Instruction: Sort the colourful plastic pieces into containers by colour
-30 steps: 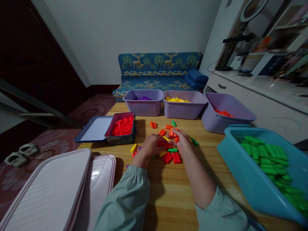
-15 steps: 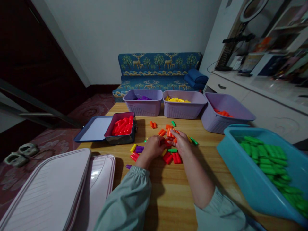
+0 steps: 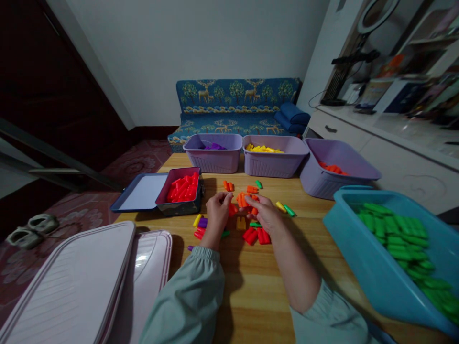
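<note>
A loose heap of small plastic pieces (image 3: 251, 224), red, orange, yellow, green and purple, lies on the wooden table (image 3: 258, 286). My left hand (image 3: 217, 210) hovers just above the heap's left side, fingers curled round a red piece (image 3: 232, 209). My right hand (image 3: 267, 215) rests on the heap's right side with its fingers bent over orange pieces (image 3: 245, 199); what it grips is hidden. Red pieces (image 3: 258, 235) lie just in front of both hands.
An open tin of red pieces (image 3: 181, 188) stands at the left. Three lilac bins hold purple (image 3: 214, 153), yellow (image 3: 274, 155) and orange (image 3: 335, 169) pieces. A blue tub of green pieces (image 3: 394, 239) is at the right. Pink lids (image 3: 89, 282) lie front left.
My left hand has risen off the heap and shifted left and away, carrying a red piece. My right hand stayed on the heap. More yellow and purple pieces show at the left.
</note>
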`<state>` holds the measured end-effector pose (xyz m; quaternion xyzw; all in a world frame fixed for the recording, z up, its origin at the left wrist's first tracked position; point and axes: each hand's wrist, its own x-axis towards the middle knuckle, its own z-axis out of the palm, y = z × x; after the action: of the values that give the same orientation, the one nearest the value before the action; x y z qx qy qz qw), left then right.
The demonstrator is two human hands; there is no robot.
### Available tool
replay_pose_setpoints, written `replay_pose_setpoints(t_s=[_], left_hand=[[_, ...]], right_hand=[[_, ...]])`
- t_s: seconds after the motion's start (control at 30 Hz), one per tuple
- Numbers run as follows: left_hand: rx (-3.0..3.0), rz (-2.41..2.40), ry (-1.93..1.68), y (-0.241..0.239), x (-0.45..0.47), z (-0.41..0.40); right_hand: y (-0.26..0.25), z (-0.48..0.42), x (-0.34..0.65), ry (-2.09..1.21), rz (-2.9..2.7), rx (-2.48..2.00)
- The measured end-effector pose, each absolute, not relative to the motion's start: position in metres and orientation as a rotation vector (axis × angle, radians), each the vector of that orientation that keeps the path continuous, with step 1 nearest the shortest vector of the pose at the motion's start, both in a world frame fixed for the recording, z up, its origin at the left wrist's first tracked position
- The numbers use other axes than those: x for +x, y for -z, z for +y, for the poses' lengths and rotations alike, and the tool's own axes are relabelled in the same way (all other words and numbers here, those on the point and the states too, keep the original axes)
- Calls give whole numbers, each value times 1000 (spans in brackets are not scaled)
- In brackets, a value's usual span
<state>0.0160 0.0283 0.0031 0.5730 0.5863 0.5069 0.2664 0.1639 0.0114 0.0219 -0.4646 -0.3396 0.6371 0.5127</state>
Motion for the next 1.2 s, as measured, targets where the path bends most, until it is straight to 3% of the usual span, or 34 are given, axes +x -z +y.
replay_pose_setpoints(t_s=[0.17, 0.53, 0.83, 1.2], left_hand=[[1210, 1320, -1404, 2, 14, 31], [1185, 1278, -1504, 0, 14, 33], [1066, 1022, -1423, -12, 21, 25], [1152, 1055, -1412, -7, 21, 29]], right_hand=[[-26, 6, 158, -1542, -863, -1118], [-25, 7, 156, -1603, -999, -1149], [-24, 11, 156, -1496, -807, -1124], [-33, 5, 153, -1656, -569, -1008]])
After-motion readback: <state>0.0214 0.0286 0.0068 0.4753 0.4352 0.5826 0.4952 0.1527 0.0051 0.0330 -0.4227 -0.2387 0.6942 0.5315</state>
